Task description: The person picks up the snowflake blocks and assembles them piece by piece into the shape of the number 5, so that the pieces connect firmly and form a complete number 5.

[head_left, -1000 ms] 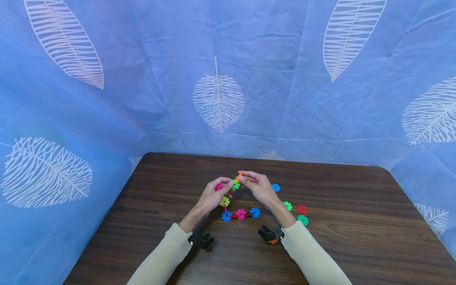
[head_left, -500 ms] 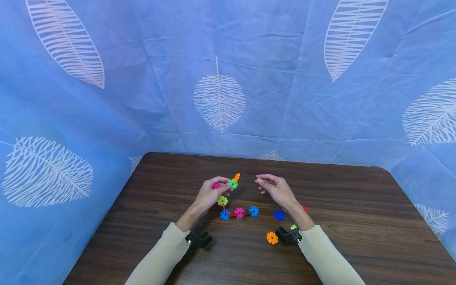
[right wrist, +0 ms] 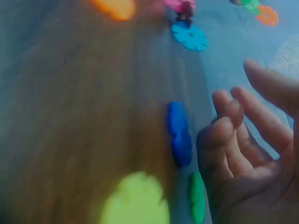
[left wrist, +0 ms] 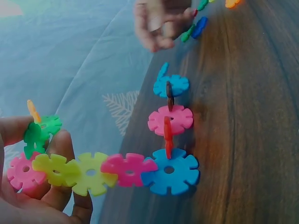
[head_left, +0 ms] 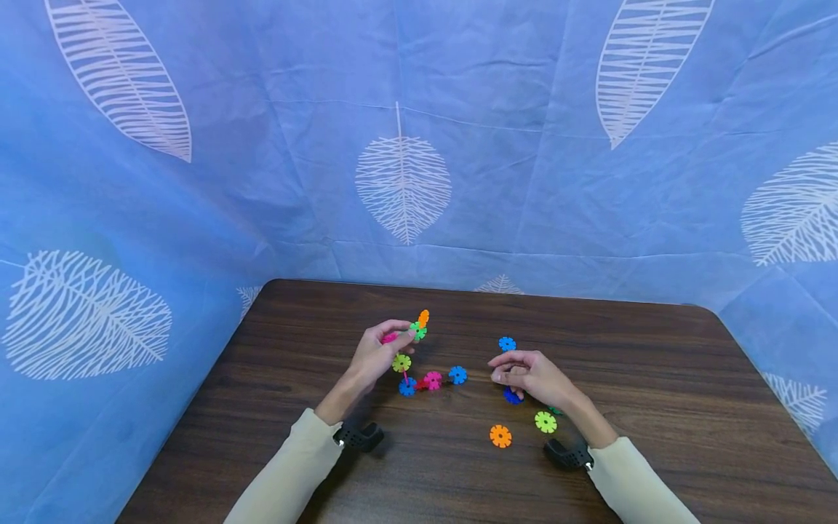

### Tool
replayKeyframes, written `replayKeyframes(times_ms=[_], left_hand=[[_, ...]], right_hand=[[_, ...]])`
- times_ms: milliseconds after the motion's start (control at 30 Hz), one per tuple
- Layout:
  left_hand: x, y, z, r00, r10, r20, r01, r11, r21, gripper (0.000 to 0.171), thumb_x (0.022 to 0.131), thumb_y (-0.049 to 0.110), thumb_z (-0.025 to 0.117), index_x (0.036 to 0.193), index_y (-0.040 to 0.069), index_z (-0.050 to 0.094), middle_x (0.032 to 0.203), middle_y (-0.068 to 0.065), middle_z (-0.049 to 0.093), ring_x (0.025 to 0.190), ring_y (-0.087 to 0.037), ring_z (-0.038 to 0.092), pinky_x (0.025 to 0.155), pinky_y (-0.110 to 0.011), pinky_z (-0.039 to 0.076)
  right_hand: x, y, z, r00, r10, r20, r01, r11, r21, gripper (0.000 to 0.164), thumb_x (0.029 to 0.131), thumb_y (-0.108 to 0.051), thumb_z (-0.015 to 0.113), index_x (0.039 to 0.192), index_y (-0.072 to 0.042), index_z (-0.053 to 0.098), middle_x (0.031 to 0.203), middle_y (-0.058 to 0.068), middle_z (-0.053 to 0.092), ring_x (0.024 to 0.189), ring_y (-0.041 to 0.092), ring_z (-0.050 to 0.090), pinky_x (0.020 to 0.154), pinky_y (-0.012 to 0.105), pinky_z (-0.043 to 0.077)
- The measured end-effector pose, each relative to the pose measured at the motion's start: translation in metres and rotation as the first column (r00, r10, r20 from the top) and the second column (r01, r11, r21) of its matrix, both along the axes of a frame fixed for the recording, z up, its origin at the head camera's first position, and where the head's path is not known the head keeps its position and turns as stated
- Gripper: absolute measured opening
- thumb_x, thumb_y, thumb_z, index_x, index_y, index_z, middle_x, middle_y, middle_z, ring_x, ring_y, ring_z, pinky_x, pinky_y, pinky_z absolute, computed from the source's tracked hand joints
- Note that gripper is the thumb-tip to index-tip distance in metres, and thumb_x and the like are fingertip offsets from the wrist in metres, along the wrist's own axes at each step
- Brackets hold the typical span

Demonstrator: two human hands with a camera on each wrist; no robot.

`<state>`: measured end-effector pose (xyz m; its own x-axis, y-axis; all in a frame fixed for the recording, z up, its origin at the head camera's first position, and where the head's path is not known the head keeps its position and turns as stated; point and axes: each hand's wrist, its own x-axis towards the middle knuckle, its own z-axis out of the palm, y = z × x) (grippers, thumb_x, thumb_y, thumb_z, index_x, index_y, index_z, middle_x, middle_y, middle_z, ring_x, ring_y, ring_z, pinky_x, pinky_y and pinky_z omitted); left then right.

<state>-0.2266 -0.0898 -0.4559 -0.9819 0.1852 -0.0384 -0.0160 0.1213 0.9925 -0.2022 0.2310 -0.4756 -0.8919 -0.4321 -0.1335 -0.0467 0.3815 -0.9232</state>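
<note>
My left hand (head_left: 376,355) pinches a chain of interlocking notched plastic flower discs near its green disc (head_left: 418,331), with an orange disc (head_left: 424,318) standing up at the tip. In the left wrist view the chain runs on through a yellow disc (left wrist: 91,173), a pink disc (left wrist: 129,170) and a blue disc (left wrist: 170,171). There it turns, with a red disc (left wrist: 168,136) set on edge, toward another pink disc and a light blue one. My right hand (head_left: 535,377), fingers loosely bent and holding nothing, hovers beside a loose dark blue disc (head_left: 513,397), partly covering it.
Loose discs lie around the right hand on the dark wooden table (head_left: 314,313): a light blue disc (head_left: 507,343) behind, a yellow-green disc (head_left: 545,421) and an orange disc (head_left: 500,436) nearer. A blue leaf-patterned cloth (head_left: 497,182) hangs behind the table.
My right hand has left the orange disc at the chain's tip and moved right and nearer, over the loose discs. The left hand has shifted slightly left with the chain.
</note>
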Motion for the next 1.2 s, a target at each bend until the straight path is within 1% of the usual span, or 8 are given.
replayKeyframes(times_ms=[167, 233, 367, 567, 800, 1033, 1100, 1200], left_hand=[[0.000, -0.003, 0.005, 0.999, 0.036, 0.011, -0.036, 0.999, 0.028, 0.025, 0.097, 0.021, 0.065, 0.116, 0.005, 0.067, 0.107, -0.023, 0.071, 0.095, -0.044, 0.067, 0.073, -0.029, 0.054], [0.000, -0.004, 0.006, 0.999, 0.052, 0.012, -0.053, 0.997, 0.051, 0.023, 0.096, 0.019, 0.067, 0.112, 0.003, 0.066, 0.101, -0.018, 0.072, 0.092, -0.043, 0.068, 0.072, -0.029, 0.055], [-0.001, -0.005, 0.009, 0.997, 0.070, 0.024, -0.072, 0.993, 0.089, 0.020, 0.093, 0.015, 0.070, 0.106, 0.001, 0.065, 0.090, -0.006, 0.072, 0.087, -0.041, 0.070, 0.075, -0.031, 0.057], [0.002, -0.004, 0.012, 0.996, 0.076, 0.042, -0.080, 0.989, 0.123, 0.019, 0.092, 0.011, 0.070, 0.107, 0.001, 0.063, 0.088, -0.006, 0.071, 0.087, -0.039, 0.071, 0.083, -0.037, 0.057], [0.006, 0.000, 0.019, 0.997, 0.057, 0.059, -0.066, 0.986, 0.156, 0.034, 0.093, 0.009, 0.069, 0.124, 0.005, 0.059, 0.112, -0.019, 0.067, 0.085, -0.025, 0.070, 0.095, -0.046, 0.053], [0.011, 0.000, 0.025, 0.993, -0.009, 0.121, -0.008, 0.990, 0.140, 0.045, 0.094, 0.006, 0.067, 0.137, 0.006, 0.053, 0.131, -0.023, 0.057, 0.107, -0.040, 0.064, 0.086, -0.040, 0.057], [0.012, 0.000, 0.026, 0.991, -0.014, 0.131, -0.003, 0.992, 0.126, 0.042, 0.094, 0.006, 0.067, 0.134, 0.005, 0.054, 0.129, -0.022, 0.058, 0.106, -0.039, 0.065, 0.082, -0.037, 0.058], [0.013, 0.000, 0.027, 0.989, -0.024, 0.143, 0.008, 0.994, 0.108, 0.036, 0.093, 0.008, 0.068, 0.126, 0.006, 0.055, 0.125, -0.022, 0.061, 0.094, -0.030, 0.069, 0.079, -0.035, 0.058]], right_hand=[[0.012, 0.005, -0.004, 0.981, 0.189, 0.037, -0.189, 0.982, 0.006, 0.030, 0.094, -0.014, 0.068, 0.118, 0.004, 0.063, 0.096, 0.013, 0.066, 0.052, 0.007, 0.042, 0.049, 0.022, 0.041], [0.016, 0.005, -0.005, 0.967, 0.249, 0.057, -0.250, 0.968, 0.010, 0.030, 0.092, -0.014, 0.071, 0.116, 0.002, 0.064, 0.095, 0.012, 0.065, 0.050, 0.006, 0.037, 0.049, 0.019, 0.038], [0.024, 0.005, -0.004, 0.944, 0.330, 0.026, -0.331, 0.940, 0.082, 0.031, 0.087, -0.017, 0.076, 0.114, -0.005, 0.066, 0.096, 0.009, 0.063, 0.049, 0.004, 0.031, 0.050, 0.018, 0.035], [0.028, 0.007, -0.004, 0.920, 0.390, -0.030, -0.382, 0.912, 0.149, 0.033, 0.083, -0.021, 0.080, 0.112, -0.012, 0.068, 0.100, 0.008, 0.058, 0.056, 0.000, 0.036, 0.053, 0.016, 0.036], [0.029, 0.006, -0.006, 0.908, 0.416, -0.048, -0.406, 0.903, 0.142, 0.027, 0.083, -0.019, 0.080, 0.107, -0.015, 0.069, 0.099, 0.008, 0.055, 0.063, 0.002, 0.039, 0.058, 0.017, 0.041], [0.031, 0.005, -0.005, 0.905, 0.419, -0.065, -0.407, 0.902, 0.146, 0.022, 0.083, -0.018, 0.080, 0.101, -0.015, 0.069, 0.097, 0.007, 0.054, 0.067, 0.003, 0.040, 0.060, 0.018, 0.041], [0.031, 0.005, -0.005, 0.905, 0.420, -0.062, -0.408, 0.902, 0.143, 0.022, 0.083, -0.018, 0.080, 0.101, -0.015, 0.068, 0.096, 0.008, 0.054, 0.065, 0.003, 0.037, 0.059, 0.017, 0.039], [0.031, 0.004, -0.004, 0.905, 0.421, -0.060, -0.412, 0.902, 0.130, 0.021, 0.083, -0.016, 0.079, 0.101, -0.013, 0.067, 0.095, 0.010, 0.053, 0.063, 0.003, 0.034, 0.059, 0.017, 0.037]])
